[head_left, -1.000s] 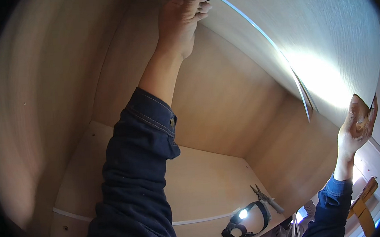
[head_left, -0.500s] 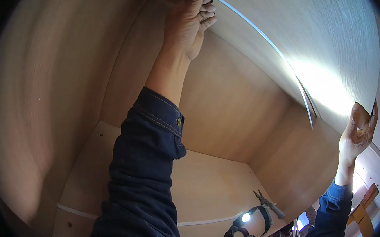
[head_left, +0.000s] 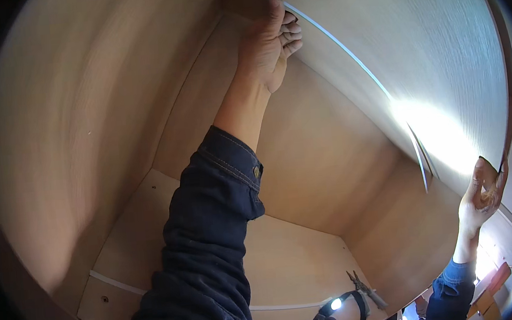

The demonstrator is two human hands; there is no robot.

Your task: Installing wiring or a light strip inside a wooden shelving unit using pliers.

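Observation:
A large pale wood-grain panel (head_left: 441,46) stretches across the upper right, with a thin white strip (head_left: 344,51) along its left side. My left hand (head_left: 269,46) is raised at the upper middle, fingers curled and thumb pressed at the strip; where its fingertips meet the panel is partly hidden. At the right, my right hand (head_left: 480,201) grips the panel's lower edge, thumb on the near face and the other fingers partly behind it. The strip's lower end comes away as a narrow tail between the two hands. Bright light falls on the panel beside my right hand.
Wooden boards form a cabinet interior (head_left: 322,154) around my arms. On its bottom board (head_left: 290,267) lie a lit headlamp (head_left: 336,304) with a dark strap and a pair of pliers (head_left: 364,287). An orange-brown piece (head_left: 489,289) is at the lower right.
The whole view has shifted slightly, so both hands and the cabinet sit lower in the picture. More of the panel's dark right edge shows. Both hands keep their hold.

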